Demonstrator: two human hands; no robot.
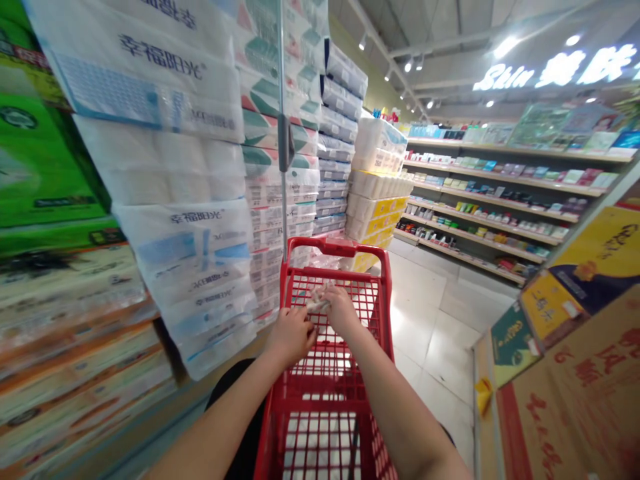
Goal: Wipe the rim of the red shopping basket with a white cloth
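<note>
Both hands are over a red plastic shopping cart (387, 320) with a grid-like basket. Between them is a small crumpled whitish item (318, 298), too blurred to name. My right hand (341, 312) has its fingers closed on the item's right side. Just left of it and slightly lower, my left hand (294, 335) has its fingers curled at the item's lower left edge. The fingertips of both hands are close together, above the upper part of the grid.
Tall stacks of wrapped tissue packs (200, 247) line the left side. Shelves of small boxed goods (500, 173) stand at the back right. Cardboard cartons (575, 387) are at the right edge. White tiled floor (420, 320) runs between cart and cartons.
</note>
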